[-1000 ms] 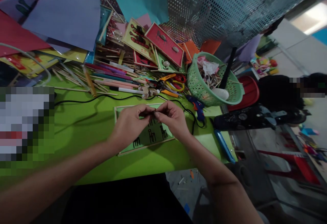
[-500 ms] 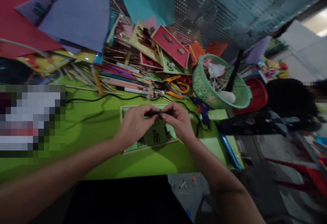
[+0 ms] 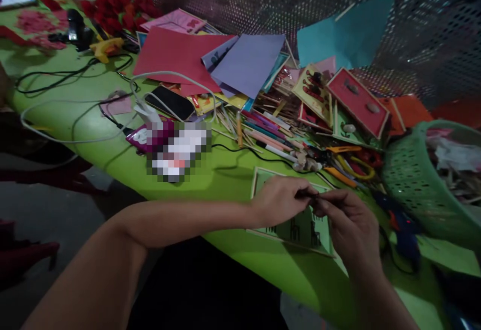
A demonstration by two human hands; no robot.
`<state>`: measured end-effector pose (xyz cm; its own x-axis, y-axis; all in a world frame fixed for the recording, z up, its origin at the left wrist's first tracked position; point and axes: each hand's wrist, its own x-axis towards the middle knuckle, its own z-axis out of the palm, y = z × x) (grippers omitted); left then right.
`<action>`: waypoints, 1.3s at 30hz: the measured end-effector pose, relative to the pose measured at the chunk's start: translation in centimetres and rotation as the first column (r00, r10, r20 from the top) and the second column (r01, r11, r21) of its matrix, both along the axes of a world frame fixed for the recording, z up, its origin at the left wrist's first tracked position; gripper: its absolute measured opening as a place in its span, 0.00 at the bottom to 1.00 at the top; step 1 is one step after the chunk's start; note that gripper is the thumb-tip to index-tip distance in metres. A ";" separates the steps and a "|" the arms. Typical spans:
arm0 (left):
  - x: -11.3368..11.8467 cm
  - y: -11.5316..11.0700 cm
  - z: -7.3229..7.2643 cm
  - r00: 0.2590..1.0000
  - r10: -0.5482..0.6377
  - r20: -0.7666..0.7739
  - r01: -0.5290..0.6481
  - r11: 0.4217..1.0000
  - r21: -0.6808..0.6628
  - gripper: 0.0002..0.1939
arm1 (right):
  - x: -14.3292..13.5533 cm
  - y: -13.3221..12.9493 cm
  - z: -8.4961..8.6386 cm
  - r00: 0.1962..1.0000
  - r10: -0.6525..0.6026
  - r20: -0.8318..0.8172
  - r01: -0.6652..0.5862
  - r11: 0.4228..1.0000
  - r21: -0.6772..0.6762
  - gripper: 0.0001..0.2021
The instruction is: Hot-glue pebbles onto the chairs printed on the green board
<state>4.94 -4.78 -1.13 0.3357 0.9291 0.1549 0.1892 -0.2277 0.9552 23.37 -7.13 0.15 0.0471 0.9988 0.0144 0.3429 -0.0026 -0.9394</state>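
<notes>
My left hand (image 3: 280, 199) and my right hand (image 3: 351, 219) meet fingertip to fingertip above a green framed panel (image 3: 287, 239). Both are closed in a pinch on one small dark piece (image 3: 312, 195), mostly hidden by the fingers, so its kind is unclear. Small dark chair shapes (image 3: 314, 234) stand out on the panel, which has a thin pale stick border. My hands cover the panel's upper part. A blue glue gun (image 3: 400, 229) lies to the right of my right hand.
Behind lie pens (image 3: 268, 139), scissors (image 3: 355, 167), framed pictures (image 3: 358, 102) and paper sheets (image 3: 251, 64). A green basket (image 3: 409, 169) holding scraps stands at right. At left are a phone (image 3: 169, 103), white cable (image 3: 67, 142) and yellow glue gun (image 3: 107, 48). A black cord crosses the table.
The view has swung left, bringing the table's left side into sight and shifting my hands rightward in the picture. Both hands keep their pinch on the small dark piece over the panel.
</notes>
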 end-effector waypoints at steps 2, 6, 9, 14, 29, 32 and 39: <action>0.0 0.1 0.1 1.000 0.003 0.003 -0.003 1.000 -0.017 0.08 | -0.1 0.0 -0.1 0.999 0.009 -0.036 -0.009 1.000 0.004 0.05; -0.2 0.2 0.1 0.999 0.025 -0.034 -0.025 1.000 -0.011 0.09 | -0.5 0.3 0.1 0.999 0.009 -0.046 -0.008 1.000 0.022 0.08; -0.3 0.2 0.0 1.000 0.021 0.003 -0.021 1.000 0.015 0.09 | -1.0 0.3 0.5 1.000 -0.002 0.010 0.002 0.999 0.042 0.07; -0.4 0.5 -0.4 0.998 0.001 0.061 0.001 0.999 -0.039 0.09 | -1.2 0.5 0.7 1.000 0.024 -0.017 -0.024 1.000 0.016 0.05; -0.4 1.0 0.1 0.999 -0.004 0.049 0.010 0.991 -0.132 0.09 | -1.2 0.9 0.4 0.998 0.053 -0.045 -0.048 0.993 0.108 0.07; -0.4 1.0 0.0 0.999 -0.001 0.043 0.006 0.992 -0.129 0.10 | -1.3 0.9 0.5 0.998 0.061 -0.016 -0.059 0.989 0.138 0.04; -0.2 1.1 -0.1 0.997 -0.003 0.075 0.015 0.987 -0.159 0.09 | -1.1 1.0 0.4 0.998 0.063 -0.018 -0.061 0.994 0.086 0.05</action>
